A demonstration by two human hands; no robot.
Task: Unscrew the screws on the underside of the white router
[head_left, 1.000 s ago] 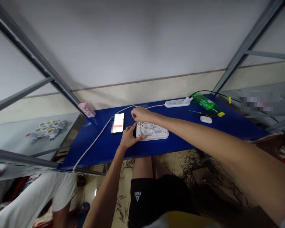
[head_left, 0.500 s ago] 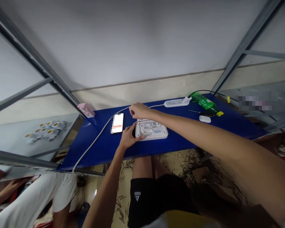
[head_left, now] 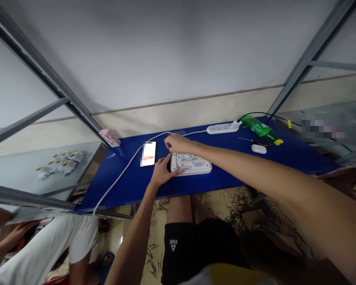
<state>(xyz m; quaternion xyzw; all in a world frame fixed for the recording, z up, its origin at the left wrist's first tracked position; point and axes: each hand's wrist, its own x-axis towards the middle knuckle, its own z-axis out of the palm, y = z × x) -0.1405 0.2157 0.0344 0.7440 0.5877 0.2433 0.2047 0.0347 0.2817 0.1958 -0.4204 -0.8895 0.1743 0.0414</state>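
Note:
A flat white plastic device [head_left: 201, 168] with vent slots, screw recesses and labels lies on the blue table [head_left: 121, 186]. My left hand [head_left: 162, 171] grips its left side, with the thumb on the near left corner and the fingers along the edge. Over the far left corner of the device, my right hand [head_left: 176, 143] is closed with the fingers curled downward. Whatever those fingers hold, if anything, is hidden from view. Just left of my left hand lies a phone [head_left: 149, 153] with a lit screen.
Toward the right are a white power strip [head_left: 222, 128], a green bottle [head_left: 259, 128] on its side, a thin screwdriver [head_left: 255, 142] and a white case [head_left: 258, 149]. A pink box [head_left: 109, 137] and cable [head_left: 115, 181] are left. Someone in white trousers [head_left: 47, 245] sits nearby.
The whole view has shifted slightly. My right hand sits a little lower and closer to the far left corner of the device. The left hand keeps its grip.

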